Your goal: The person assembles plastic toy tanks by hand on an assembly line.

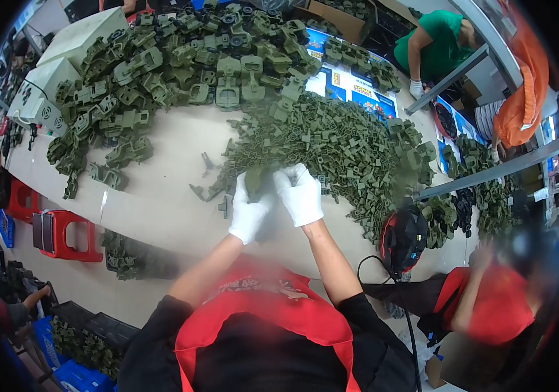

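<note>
My left hand (pixel 251 210), in a white glove, is closed on an olive-green plastic part (pixel 253 180). The part is blurred, so its exact kind cannot be told. Close beside it, my right hand (pixel 300 193), also gloved in white, has its fingertips pinched together; whatever lies between them is hidden. Both hands are over the pale table (pixel 181 140), at the near edge of a heap of small olive-green plastic parts (pixel 332 147). A few loose pieces (pixel 208 189) lie left of my left hand.
Olive toy vehicle bodies (pixel 136 72) are piled across the table's far side, near white boxy machines (pixel 77 39). A black-and-red bag-like object (pixel 403 238) and a cable are at right. Metal bars (pixel 498 170) cross there. Co-workers (pixel 439 46) are nearby. Red stools (pixel 74 235) stand left.
</note>
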A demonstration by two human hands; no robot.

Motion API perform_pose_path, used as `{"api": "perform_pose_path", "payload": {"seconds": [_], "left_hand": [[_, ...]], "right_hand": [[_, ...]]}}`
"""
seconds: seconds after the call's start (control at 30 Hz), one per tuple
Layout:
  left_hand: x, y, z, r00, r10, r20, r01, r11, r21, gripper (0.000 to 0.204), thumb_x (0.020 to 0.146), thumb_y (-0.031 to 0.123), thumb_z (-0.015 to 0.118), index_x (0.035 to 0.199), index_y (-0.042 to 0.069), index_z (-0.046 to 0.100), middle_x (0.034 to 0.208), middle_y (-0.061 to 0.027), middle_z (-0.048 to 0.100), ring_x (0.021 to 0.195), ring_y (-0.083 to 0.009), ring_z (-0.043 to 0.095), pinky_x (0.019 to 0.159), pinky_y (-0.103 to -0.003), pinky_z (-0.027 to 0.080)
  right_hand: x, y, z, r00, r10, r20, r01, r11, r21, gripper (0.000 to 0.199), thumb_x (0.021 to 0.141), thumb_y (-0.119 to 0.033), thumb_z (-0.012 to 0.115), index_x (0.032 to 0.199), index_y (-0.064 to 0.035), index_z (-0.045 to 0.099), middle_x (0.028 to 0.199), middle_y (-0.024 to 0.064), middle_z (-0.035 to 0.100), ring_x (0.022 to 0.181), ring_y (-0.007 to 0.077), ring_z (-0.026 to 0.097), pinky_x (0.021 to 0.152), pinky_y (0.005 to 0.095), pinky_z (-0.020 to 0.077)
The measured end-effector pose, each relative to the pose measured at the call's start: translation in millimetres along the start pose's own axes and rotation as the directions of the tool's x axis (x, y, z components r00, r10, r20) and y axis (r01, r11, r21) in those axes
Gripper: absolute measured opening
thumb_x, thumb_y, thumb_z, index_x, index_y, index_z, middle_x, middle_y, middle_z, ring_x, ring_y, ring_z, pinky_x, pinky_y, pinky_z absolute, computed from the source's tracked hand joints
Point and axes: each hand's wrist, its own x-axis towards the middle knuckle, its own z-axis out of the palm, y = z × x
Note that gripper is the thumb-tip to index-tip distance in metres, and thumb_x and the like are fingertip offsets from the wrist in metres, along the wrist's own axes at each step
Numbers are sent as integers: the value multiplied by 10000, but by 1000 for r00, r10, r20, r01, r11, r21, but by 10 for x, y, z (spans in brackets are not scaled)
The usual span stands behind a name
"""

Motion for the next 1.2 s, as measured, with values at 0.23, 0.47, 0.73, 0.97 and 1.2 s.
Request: {"api": "perform_pose_path", "payload": {"seconds": [0.23,0.47,0.73,0.97,1.2], "left_hand": [[-56,-63,14,992,108,-58,-103,990,96,542,771,-120,552,1262,82,447,1107,-43,578,997,-136,558,884,-259,452],[-112,4,-25,998,64,-26,-60,990,129,451,799,-43,626,1202,84,467,1086,-38,557,1018,-144,530,902,-263,427],[-137,132,-162,994,-58,90,39,979,201,470,806,-7,632,1235,78,461,1145,-60,570,1064,-141,530,905,-272,433],[-296,-62,-542,908,-406,106,419,889,-183,586,681,-87,628,1236,60,513,1062,-60,629,939,-189,619,847,-325,508],[-332,-73,-819,765,-578,284,636,746,-196,486,770,24,646,1242,54,535,1003,-77,658,862,-214,644,799,-378,539]], "right_hand": [[-149,-68,107,929,-360,-84,318,894,-316,144,863,-207,637,880,-66,611,787,203,665,722,400,651,657,463,523],[-192,81,162,890,-453,-44,408,837,-365,157,823,-149,676,919,-40,618,790,185,673,698,350,666,647,393,532],[-122,10,94,1000,-4,-14,4,999,32,151,845,-155,655,884,-11,631,783,207,672,734,351,668,669,401,531],[-320,293,146,951,136,277,-140,990,-6,288,860,-224,681,1055,-15,646,793,78,694,640,183,663,585,307,532],[262,1579,-79,989,147,5,-125,862,-491,364,823,-274,639,1147,-112,665,1080,146,671,1052,312,610,916,413,477]]}}
